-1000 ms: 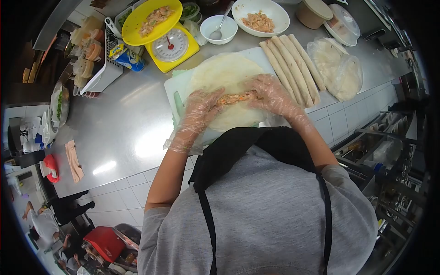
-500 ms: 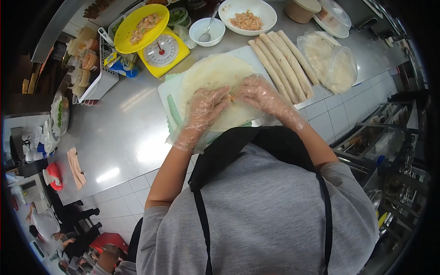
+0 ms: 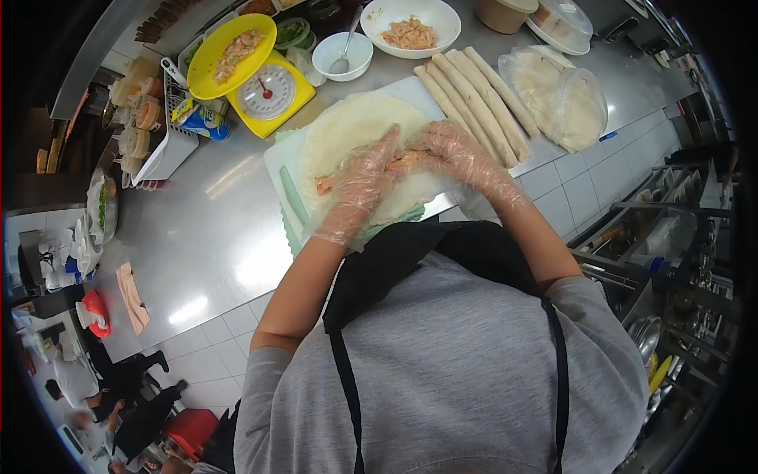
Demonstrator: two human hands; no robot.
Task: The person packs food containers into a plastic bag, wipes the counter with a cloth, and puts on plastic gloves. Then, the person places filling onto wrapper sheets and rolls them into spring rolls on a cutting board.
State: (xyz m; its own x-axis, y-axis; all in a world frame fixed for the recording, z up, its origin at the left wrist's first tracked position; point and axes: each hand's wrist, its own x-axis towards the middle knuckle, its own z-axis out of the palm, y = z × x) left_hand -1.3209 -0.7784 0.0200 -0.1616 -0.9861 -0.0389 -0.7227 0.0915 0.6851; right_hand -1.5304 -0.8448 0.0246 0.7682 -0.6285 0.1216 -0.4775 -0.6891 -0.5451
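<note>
A round, pale wrapper sheet (image 3: 347, 126) lies on a light cutting board (image 3: 276, 160), and a line of orange-pink chopped filling (image 3: 324, 185) runs across it. My left hand (image 3: 367, 178), in a clear plastic glove, is closed over the middle of that line, its fingers together and partly hiding it. At the right end, my right hand (image 3: 455, 150), also gloved, curls its fingers round the filling. Several long pale rolls (image 3: 478, 107) lie side by side just right of the board.
A yellow scale (image 3: 272, 95) carries a yellow plate (image 3: 213, 75) with filling. Behind the board stand a small white bowl (image 3: 339, 57) with a spoon and a larger bowl (image 3: 442, 39) of filling. Bagged wrappers (image 3: 553, 99) lie at right; a blue-yellow can (image 3: 201, 120) at left.
The filling, mostly hidden under my hands before, now shows as a line across the sheet. My left hand has shifted slightly right, with its fingers straighter. The view has moved a little.
</note>
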